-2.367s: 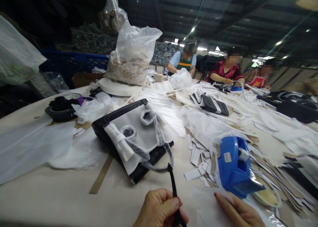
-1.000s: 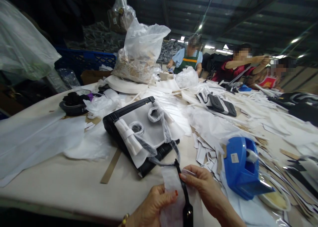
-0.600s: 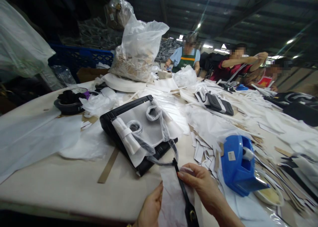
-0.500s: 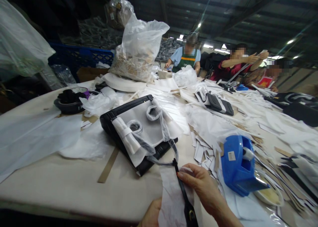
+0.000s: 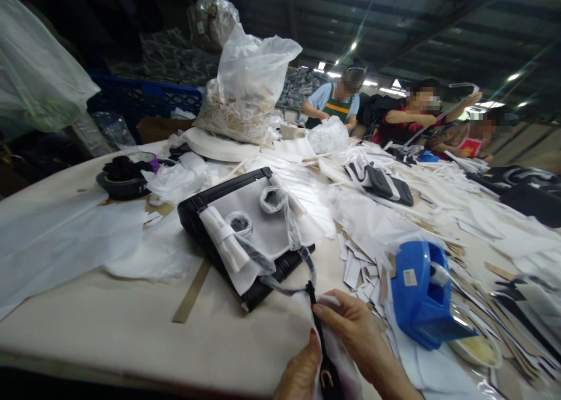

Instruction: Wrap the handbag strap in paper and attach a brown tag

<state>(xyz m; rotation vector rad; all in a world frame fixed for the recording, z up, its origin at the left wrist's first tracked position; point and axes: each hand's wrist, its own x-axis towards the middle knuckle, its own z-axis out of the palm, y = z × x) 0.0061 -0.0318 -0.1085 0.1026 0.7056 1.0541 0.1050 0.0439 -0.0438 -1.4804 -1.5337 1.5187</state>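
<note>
— So, from the head view, where does the black strap (image 5: 319, 336) lie relative to the blue tape dispenser (image 5: 421, 298)?

— Just left of the dispenser, at the near edge of the counter (image 5: 131, 324). Its long axis runs from the person's lap up and away toward the black bag (image 5: 245, 236), which sits farther left of the dispenser.

— Which hand is nearer to it?

— Both touch it. The left hand (image 5: 302, 374) is closed on the strap's lower end by the metal buckle (image 5: 325, 378); the right hand (image 5: 355, 330) pinches white wrapping paper (image 5: 339, 353) against it, on the dispenser's side.

— How does the strap look?

— Thin, dark and glossy, taut; its far end is sleeved in clear plastic that loops back to the bag. White paper slips (image 5: 359, 268) lie between strap and dispenser.
</note>
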